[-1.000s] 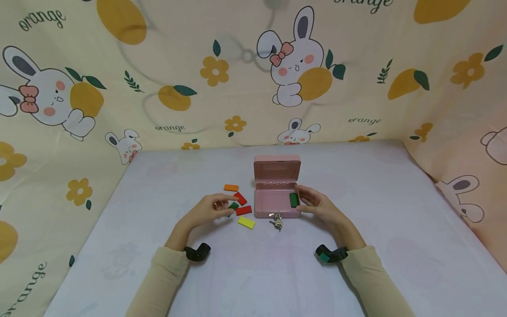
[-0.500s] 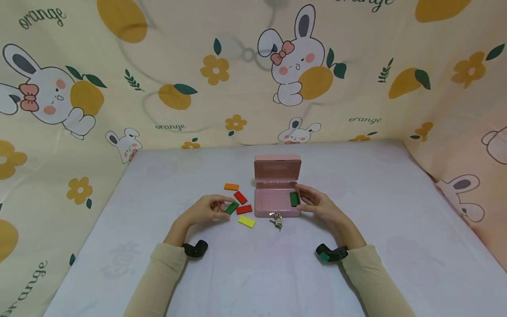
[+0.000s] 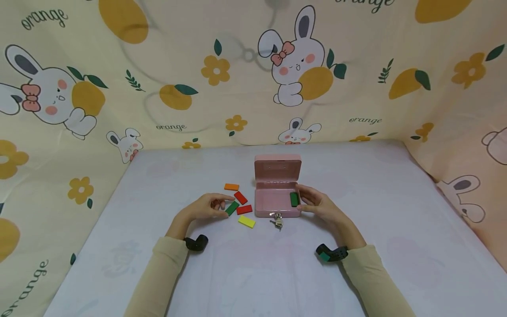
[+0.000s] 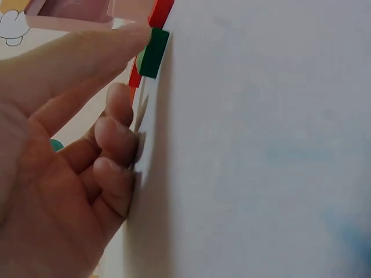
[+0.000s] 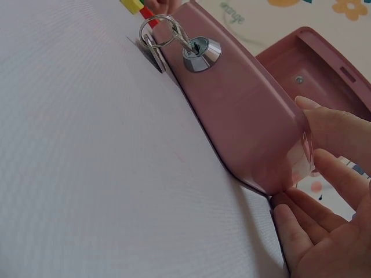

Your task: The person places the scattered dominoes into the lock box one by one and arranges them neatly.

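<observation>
A pink cash box (image 3: pixel 273 213) stands with its lid (image 3: pixel 277 169) up, a green block (image 3: pixel 294 199) inside against the right wall. My right hand (image 3: pixel 322 207) holds the box's right side; in the right wrist view, one fingertip reaches over the rim and other fingers lie along the outside. On the table left of the box is another green block (image 3: pixel 232 208). My left hand (image 3: pixel 203 207) has index finger and thumb extended at that block's near side; in the left wrist view a fingertip touches the block (image 4: pixel 155 53) and the other fingers bend loosely.
Around the green block lie an orange block (image 3: pixel 231 187), two red blocks (image 3: pixel 240 197) and a yellow block (image 3: pixel 247 221). Keys (image 3: pixel 278 223) hang from the lock (image 5: pixel 201 53) at the box's front. A printed cloth (image 3: pixel 237 101) rises behind the table.
My left fingers have drawn back slightly from the green block, which now shows whole on the table after being partly hidden. The right hand and box stay in place.
</observation>
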Demonstrator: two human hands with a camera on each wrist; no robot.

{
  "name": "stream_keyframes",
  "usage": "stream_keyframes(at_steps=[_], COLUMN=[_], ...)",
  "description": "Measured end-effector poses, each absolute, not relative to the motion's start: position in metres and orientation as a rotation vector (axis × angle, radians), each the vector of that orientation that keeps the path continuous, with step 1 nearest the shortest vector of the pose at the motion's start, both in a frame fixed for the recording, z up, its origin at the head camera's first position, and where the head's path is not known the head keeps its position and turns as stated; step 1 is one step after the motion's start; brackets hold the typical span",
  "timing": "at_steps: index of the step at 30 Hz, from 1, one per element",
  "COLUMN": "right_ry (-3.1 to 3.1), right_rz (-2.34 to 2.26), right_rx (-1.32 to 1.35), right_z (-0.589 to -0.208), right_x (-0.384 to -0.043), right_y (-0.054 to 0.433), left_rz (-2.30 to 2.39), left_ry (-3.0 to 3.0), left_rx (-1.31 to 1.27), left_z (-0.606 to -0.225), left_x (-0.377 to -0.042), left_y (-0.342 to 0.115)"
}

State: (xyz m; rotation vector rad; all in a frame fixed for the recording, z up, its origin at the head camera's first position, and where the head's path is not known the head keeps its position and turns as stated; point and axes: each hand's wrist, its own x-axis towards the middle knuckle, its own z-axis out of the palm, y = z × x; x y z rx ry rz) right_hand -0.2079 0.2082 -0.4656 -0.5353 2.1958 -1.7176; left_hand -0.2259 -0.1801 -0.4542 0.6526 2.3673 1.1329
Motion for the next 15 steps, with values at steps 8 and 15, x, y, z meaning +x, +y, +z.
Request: stream_keyframes(at_steps=[8, 15], right_ry=[2.192, 2.153], right_rz=[-1.713, -1.754], right_rx=[-0.517, -0.505], right_z=[-0.4671, -0.4687], right_x=[-0.2082, -0.2094], right_y=[0.2085, 0.2099], left_rz=[1.110, 1.084], left_ry=[2.311, 2.308], left_rx=[0.686, 0.682], left_z=[-0.4567, -0.4537], left_x=[-0.2326, -0.2341], left_y=[-0.1831, -0.1803])
